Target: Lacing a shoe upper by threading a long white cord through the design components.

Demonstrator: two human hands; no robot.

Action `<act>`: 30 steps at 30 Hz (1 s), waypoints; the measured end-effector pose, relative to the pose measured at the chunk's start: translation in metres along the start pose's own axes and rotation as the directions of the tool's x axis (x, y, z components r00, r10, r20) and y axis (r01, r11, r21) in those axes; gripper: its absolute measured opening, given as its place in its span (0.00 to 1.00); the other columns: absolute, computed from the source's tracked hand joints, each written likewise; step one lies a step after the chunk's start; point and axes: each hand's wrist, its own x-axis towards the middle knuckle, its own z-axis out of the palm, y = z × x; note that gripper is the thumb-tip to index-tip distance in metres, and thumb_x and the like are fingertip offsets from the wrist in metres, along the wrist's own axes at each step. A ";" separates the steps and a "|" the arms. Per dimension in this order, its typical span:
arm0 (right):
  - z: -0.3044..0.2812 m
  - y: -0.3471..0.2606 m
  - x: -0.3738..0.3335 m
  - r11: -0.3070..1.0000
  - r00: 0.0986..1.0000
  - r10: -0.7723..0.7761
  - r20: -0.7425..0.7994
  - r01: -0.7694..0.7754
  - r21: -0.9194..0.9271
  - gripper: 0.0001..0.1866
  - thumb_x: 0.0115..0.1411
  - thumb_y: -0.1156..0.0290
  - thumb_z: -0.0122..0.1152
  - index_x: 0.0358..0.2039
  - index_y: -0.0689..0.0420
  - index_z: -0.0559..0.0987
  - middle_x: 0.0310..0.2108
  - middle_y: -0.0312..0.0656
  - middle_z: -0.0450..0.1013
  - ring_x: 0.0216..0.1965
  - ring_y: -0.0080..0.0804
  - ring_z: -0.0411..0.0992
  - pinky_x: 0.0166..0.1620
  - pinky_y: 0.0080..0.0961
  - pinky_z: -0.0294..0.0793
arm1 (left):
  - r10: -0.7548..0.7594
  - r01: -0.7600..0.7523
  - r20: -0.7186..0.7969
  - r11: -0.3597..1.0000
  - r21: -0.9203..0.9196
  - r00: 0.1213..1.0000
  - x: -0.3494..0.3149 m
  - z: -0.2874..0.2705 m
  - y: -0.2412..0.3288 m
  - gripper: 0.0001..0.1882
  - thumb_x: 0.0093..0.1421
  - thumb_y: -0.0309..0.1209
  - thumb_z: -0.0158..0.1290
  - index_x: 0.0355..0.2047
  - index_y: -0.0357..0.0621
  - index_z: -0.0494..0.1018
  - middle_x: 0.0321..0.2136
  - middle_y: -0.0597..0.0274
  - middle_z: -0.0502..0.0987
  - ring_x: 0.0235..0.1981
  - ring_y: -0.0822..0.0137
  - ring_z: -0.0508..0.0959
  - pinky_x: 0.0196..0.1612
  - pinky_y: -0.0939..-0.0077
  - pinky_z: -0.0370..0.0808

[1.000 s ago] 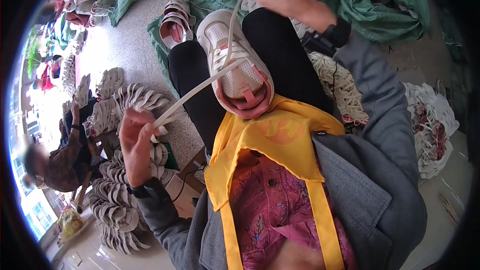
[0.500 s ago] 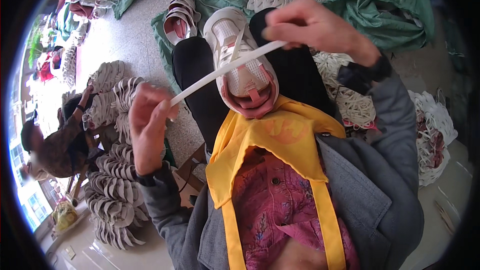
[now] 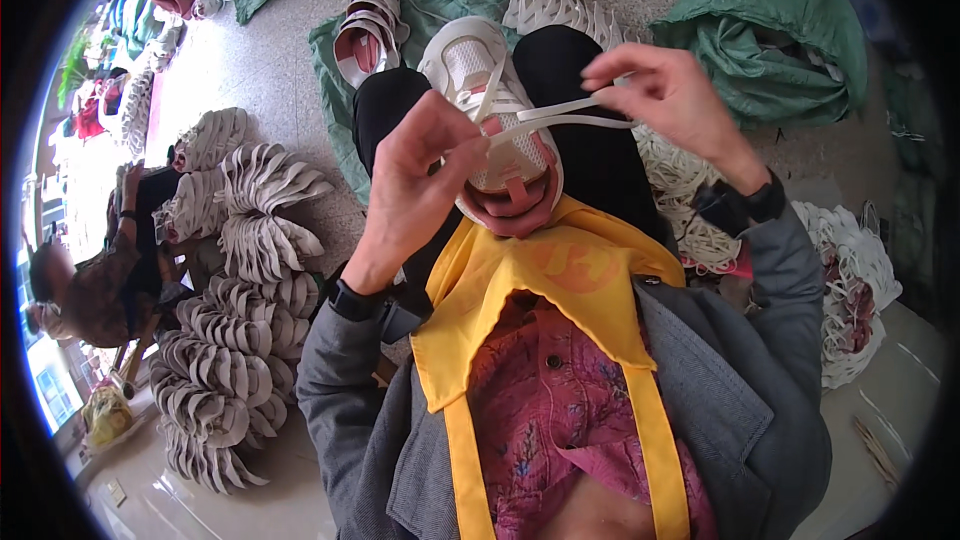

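Note:
A white and beige sneaker (image 3: 468, 58) with pink lining rests between my knees, its toe pointing away and its collar against the yellow apron (image 3: 590, 265). A flat white shoelace (image 3: 565, 124) stretches over the sneaker's lacing area, with two strands close together on the right. My left hand (image 3: 420, 175) pinches the lace above the left side of the shoe. Over my right knee, my right hand (image 3: 675, 105) has thumb and fingers closed on the other part of the lace. Part of the shoe's left side is hidden behind my left hand.
On the left stand long stacks of grey-white shoe uppers (image 3: 225, 360), with a person (image 3: 95, 285) beyond them. A green sack (image 3: 770, 30) and bundles of white laces (image 3: 690, 210) lie to the right. More uppers (image 3: 368, 40) sit on green cloth ahead.
My left hand has moved right and up, close to the shoe. The lace, earlier pulled straight between both hands, is now slack and doubled near my right hand, which has shifted slightly right.

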 end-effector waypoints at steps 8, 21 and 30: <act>0.069 -0.025 0.016 0.949 0.969 -0.139 0.203 0.072 0.307 0.06 0.61 0.78 0.63 0.39 0.64 0.81 0.34 0.41 0.82 0.33 0.23 0.80 0.36 0.20 0.80 | 0.065 -0.066 0.013 0.965 0.253 0.998 0.010 -0.001 -0.006 0.08 0.61 0.19 0.57 0.35 0.40 0.68 0.29 0.66 0.77 0.32 0.79 0.77 0.36 0.82 0.73; 0.075 -0.023 0.008 0.911 0.958 -0.280 -0.064 0.245 -0.331 0.05 0.54 0.76 0.64 0.28 0.64 0.79 0.24 0.48 0.75 0.27 0.43 0.77 0.32 0.35 0.76 | 0.306 -0.214 -0.070 0.795 0.568 0.950 0.010 0.001 -0.025 0.09 0.52 0.18 0.60 0.32 0.37 0.72 0.29 0.62 0.69 0.26 0.71 0.72 0.31 0.77 0.70; 0.081 -0.025 0.010 0.894 0.960 -0.272 -0.062 0.229 -0.385 0.03 0.54 0.78 0.61 0.26 0.64 0.77 0.24 0.49 0.76 0.27 0.49 0.77 0.32 0.39 0.75 | 0.336 -0.227 -0.075 0.768 0.599 0.939 0.009 0.002 -0.033 0.09 0.53 0.19 0.60 0.34 0.36 0.73 0.31 0.61 0.68 0.27 0.70 0.71 0.30 0.77 0.70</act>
